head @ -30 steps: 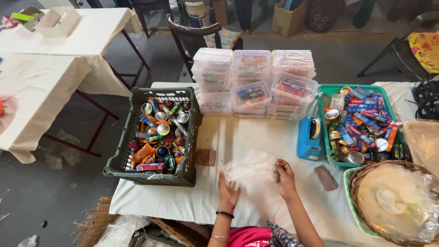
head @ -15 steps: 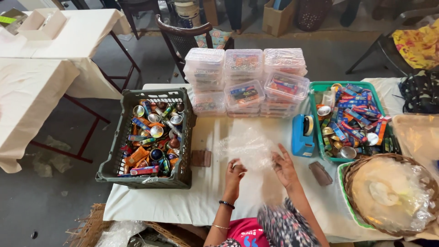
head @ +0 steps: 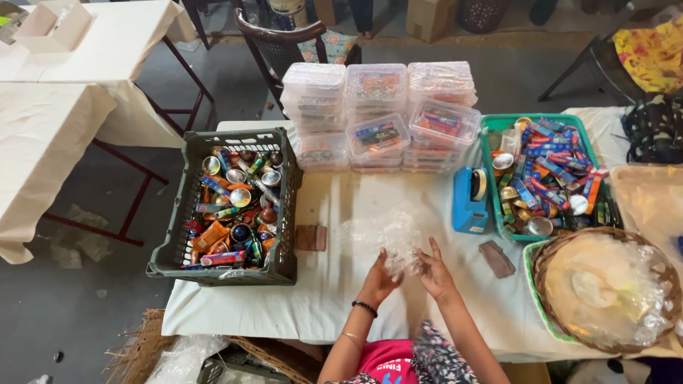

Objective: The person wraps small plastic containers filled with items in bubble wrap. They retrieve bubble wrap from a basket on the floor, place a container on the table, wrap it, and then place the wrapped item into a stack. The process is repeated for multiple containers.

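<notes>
White-clothed table (head: 334,299) at centre: clear plastic bag (head: 388,238) pinched at its near edge by left hand (head: 378,279) and right hand (head: 434,273), best spread open gently, away from dark crate (head: 226,206).

Worktop (head: 334,299) covered with a white cloth, crowded along its far edge.

A dark crate (head: 284,213) of small colourful items is set at the left, stacked clear lidded boxes (head: 380,114) at the back, and a blue tape dispenser (head: 469,203), a green tray (head: 491,171) and a wicker basket (head: 548,299) at the right; a crumpled clear plastic sheet (head: 388,238) is spread in the middle.
</notes>
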